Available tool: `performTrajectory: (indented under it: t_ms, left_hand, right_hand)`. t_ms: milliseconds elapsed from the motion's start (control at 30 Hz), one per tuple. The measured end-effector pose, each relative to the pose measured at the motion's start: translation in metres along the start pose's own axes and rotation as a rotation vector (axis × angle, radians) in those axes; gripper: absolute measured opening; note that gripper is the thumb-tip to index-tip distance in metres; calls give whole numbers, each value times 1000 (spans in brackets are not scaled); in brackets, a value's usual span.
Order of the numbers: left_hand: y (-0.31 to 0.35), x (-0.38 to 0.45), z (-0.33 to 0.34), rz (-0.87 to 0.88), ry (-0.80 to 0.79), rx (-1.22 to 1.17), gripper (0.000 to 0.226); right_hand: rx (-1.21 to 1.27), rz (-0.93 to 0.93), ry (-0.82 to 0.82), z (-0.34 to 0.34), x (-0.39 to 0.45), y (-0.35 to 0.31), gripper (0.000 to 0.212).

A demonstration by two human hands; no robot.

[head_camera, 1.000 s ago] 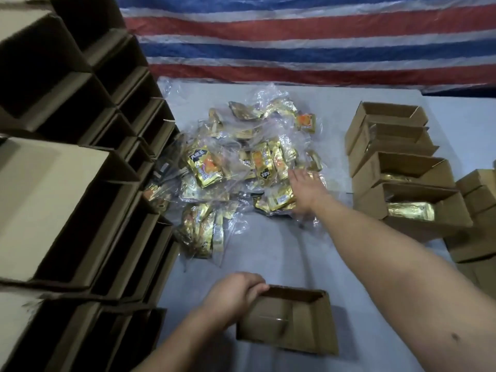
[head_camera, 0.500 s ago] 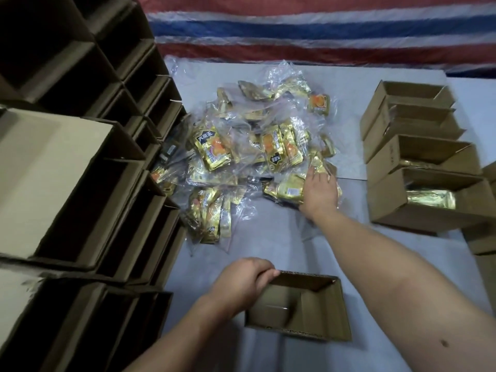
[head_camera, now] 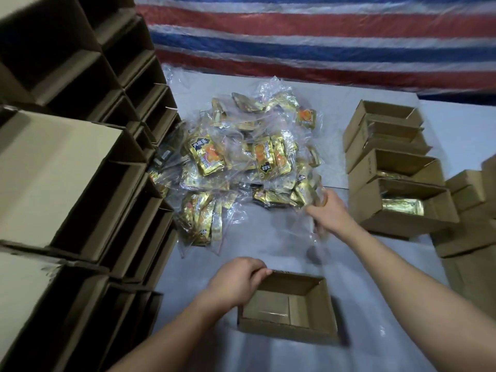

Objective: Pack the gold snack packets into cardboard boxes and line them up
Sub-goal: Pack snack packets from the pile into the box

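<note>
Gold foil snack packets (head_camera: 249, 167), most of them sealed in crinkled clear plastic bags, lie heaped at the middle of the pale grey tabletop (head_camera: 268, 237); the wrap blurs many packets, and only a few show their orange print, so a count is not possible. The right hand (head_camera: 328, 210) is at the heap's 4 o'clock edge, fingers curled into the clear plastic of one bag of packets (head_camera: 292, 196), though motion blur hides exactly how much it has hold of. The left hand (head_camera: 237, 280) grips the far-left corner of an open, empty brown cardboard box (head_camera: 290, 308) at 6 o'clock from the heap, thumb and fingers hooked over its rim. That box has its mouth up and its long axis running left to right.

At 3 o'clock stands a row of four open cardboard boxes (head_camera: 397, 167) running away from the viewer; the nearest box (head_camera: 402, 208) shows a gold packet lying flat inside, and what the far ones contain is hard to make out. More brown boxes (head_camera: 472, 210) at the right edge are cut off. Tall stacks of empty open boxes (head_camera: 88, 157) wall in the 9 o'clock side, dark inside. A red, white and blue striped tarp (head_camera: 322, 44) hangs at 12 o'clock.
</note>
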State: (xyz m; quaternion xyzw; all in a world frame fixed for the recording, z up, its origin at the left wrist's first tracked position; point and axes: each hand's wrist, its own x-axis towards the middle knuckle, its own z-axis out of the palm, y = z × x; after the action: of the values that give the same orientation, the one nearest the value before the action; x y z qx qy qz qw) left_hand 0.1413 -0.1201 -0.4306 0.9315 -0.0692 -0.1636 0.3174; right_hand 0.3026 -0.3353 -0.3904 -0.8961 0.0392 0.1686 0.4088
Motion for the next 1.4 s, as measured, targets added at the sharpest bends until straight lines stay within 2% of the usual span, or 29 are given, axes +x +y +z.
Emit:
performTrajectory:
  t_ms: [67, 133, 267, 367, 467, 567, 667, 767, 833, 933, 1033, 1100, 1200, 1267, 1333, 1400]
  left_hand:
    - [3, -1, -3, -11, -16, -12, 36]
    - [5, -3, -6, -44, -24, -47, 34]
    - [2, -19, -10, -201, 62, -257, 45]
    - [-6, -36, -6, -306, 67, -466, 47]
    - [-5, -43, 3, -300, 38, -507, 14]
    - [1, -42, 5, -251, 48, -506, 17]
    - [3, -43, 9, -220, 11, -451, 21]
    - [7, -49, 11, -213, 50, -448, 22]
    - [7, -52, 13, -204, 77, -452, 22]
    - [3, -58, 17, -190, 88, -423, 20]
    - [-1, -63, 23, -191, 99, -408, 17]
    - [-3, -65, 25, -212, 126, -413, 15]
    - [-6, -66, 21, -226, 135, -404, 22]
    - [-7, -67, 20, -226, 116, -398, 27]
    - [-10, -67, 22, -218, 118, -398, 29]
    - [-10, -68, 25, -231, 126, -404, 33]
  right_hand:
    - [391, 71, -30, -18, -30, -1, 52]
    - [668, 41, -43, -31, -66, -4, 49]
    - [953, -26, -91, -30, -134, -5, 36]
    - [741, -83, -142, -6, -159, 5, 38]
    - [346, -256, -356, 15, -169, 12, 25]
    - [-71, -300, -583, 29, -167, 22, 15]
    - [-442, -248, -726, 45, -159, 33, 21]
    - [-715, -321, -711, 72, -151, 39, 32]
    - [-970, -393, -670, 94, -146, 43, 50]
    - [-1216, -378, -665, 122, -145, 48, 59]
    - [-1244, -339, -697, 132, -146, 50, 79]
    - [-1116, -271, -676, 129, -148, 51, 84]
    - [-698, -131, -724, 112, -149, 51, 65]
    - [-528, -151, -703, 96, -150, 49, 43]
    - [-503, -195, -629, 84, -152, 47, 25]
    - [-609, -178, -658, 81, -154, 45, 21]
